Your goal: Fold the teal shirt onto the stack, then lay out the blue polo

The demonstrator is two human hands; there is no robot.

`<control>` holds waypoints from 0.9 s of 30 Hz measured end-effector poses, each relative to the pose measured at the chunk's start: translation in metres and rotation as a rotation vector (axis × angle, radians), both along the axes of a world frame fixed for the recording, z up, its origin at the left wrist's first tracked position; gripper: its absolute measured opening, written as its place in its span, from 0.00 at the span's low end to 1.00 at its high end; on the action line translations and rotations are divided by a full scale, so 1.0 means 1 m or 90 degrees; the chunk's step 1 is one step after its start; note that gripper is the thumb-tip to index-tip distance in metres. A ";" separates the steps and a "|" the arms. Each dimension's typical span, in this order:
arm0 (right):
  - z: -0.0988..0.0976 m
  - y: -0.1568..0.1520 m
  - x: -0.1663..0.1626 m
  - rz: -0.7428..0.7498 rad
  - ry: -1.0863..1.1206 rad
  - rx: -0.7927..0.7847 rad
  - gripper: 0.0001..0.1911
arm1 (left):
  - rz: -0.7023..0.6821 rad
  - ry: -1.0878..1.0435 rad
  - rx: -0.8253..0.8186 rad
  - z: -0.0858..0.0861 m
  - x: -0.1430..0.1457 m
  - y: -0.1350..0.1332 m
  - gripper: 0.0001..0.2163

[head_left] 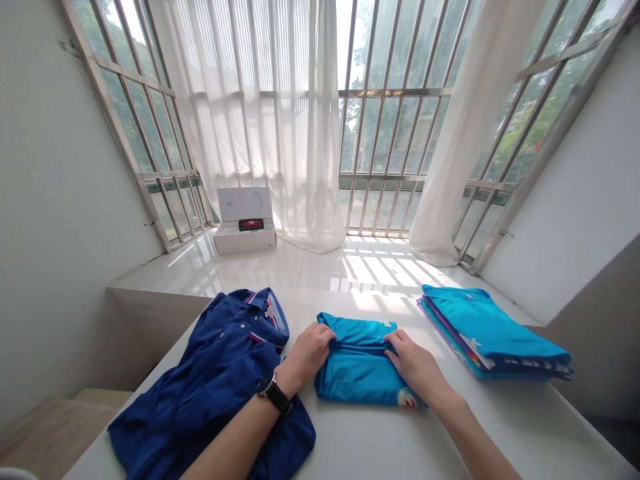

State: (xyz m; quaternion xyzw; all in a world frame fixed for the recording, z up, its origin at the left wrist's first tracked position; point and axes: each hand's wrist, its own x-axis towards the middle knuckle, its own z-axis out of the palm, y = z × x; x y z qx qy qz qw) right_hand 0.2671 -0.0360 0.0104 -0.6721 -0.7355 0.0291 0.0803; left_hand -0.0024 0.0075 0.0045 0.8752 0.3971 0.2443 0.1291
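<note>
A bright blue shirt (357, 383), folded into a compact rectangle, lies on the white table (345, 443) in front of me. My left hand (311, 350) pinches its left side near the crease across the middle. On the right side, the fingers of my right hand (413, 360) are closed on the same crease. A round printed badge shows at the shirt's lower right corner. Left of it, a navy polo shirt (200, 387) is spread loosely, its striped collar toward the window. My left forearm, with a black watch, passes over the polo.
A stack of folded shirts (493, 327) sits at the right, a bright blue one on top. On the window ledge (320, 273) stands an open white box (245, 241) with a phone-like device (251, 225) propped in it. White curtains (310, 133) hang before the barred window.
</note>
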 end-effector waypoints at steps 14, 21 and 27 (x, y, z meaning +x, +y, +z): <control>0.002 0.000 0.001 -0.005 -0.007 0.004 0.08 | 0.075 0.083 0.054 0.004 -0.003 -0.001 0.11; 0.005 -0.001 0.001 0.000 -0.028 0.012 0.07 | 0.132 0.092 0.036 -0.002 -0.004 0.004 0.11; 0.006 -0.001 0.002 0.013 -0.020 0.015 0.08 | 0.081 0.093 0.040 0.002 -0.001 0.000 0.17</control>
